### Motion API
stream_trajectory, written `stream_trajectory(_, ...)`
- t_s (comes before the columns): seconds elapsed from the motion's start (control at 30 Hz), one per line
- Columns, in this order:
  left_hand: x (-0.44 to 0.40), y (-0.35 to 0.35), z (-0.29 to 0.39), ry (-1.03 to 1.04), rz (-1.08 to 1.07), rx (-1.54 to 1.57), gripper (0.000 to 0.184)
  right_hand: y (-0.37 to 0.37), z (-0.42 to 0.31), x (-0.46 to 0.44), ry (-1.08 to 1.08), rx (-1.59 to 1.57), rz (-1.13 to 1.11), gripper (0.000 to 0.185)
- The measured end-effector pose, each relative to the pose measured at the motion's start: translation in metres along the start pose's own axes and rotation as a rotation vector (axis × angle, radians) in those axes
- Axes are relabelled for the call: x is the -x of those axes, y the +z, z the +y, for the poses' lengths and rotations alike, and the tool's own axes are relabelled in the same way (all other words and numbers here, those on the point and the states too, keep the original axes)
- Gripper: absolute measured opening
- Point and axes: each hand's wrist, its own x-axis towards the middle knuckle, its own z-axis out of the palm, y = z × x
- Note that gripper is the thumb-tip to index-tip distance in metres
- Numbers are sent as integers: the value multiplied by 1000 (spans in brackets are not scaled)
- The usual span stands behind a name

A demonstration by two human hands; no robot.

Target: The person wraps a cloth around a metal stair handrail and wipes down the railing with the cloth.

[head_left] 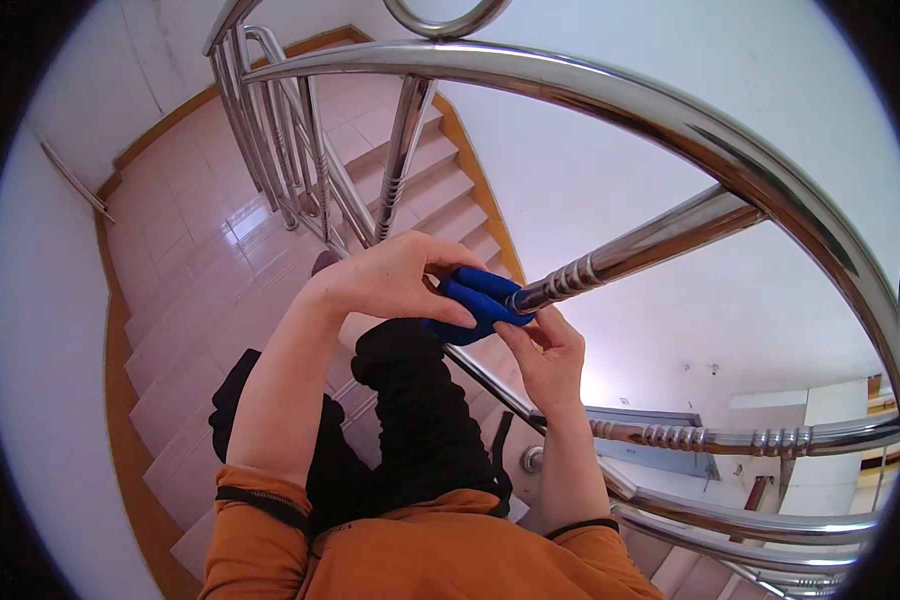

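Observation:
A blue cloth (480,290) is folded around the lower part of a shiny metal baluster (595,268). My left hand (400,278) grips the cloth from the left, with thumb and fingers bent over it. From the lower right, my right hand (548,350) pinches the cloth's other edge between thumb and fingers, close beside the post. Ring-shaped ridges on the baluster show just above the cloth. The post's foot is hidden behind the cloth and my hands.
A curved metal handrail (610,85) arches overhead and to the right. More balusters (400,165) stand at the upper left. Pinkish tiled steps (440,190) run beyond the railing, and a tiled landing (185,185) lies at the left. Lower rails (750,440) cross at the right.

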Motion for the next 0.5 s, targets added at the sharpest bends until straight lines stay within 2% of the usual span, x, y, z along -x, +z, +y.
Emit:
stream_trajectory(0.07, 0, 0, 0, 6, -6, 2, 38, 0, 1, 1, 12, -6, -2, 28)
stream_trajectory(0.13, -3, -1, 1, -119, -13, 63, 31, 0, 2, 1, 5, 5, -3, 28)
stream_trajectory(0.5, -5, 0, 2, -105, 34, 45, 24, -2, 3, 1, -14, 57, -4, 30)
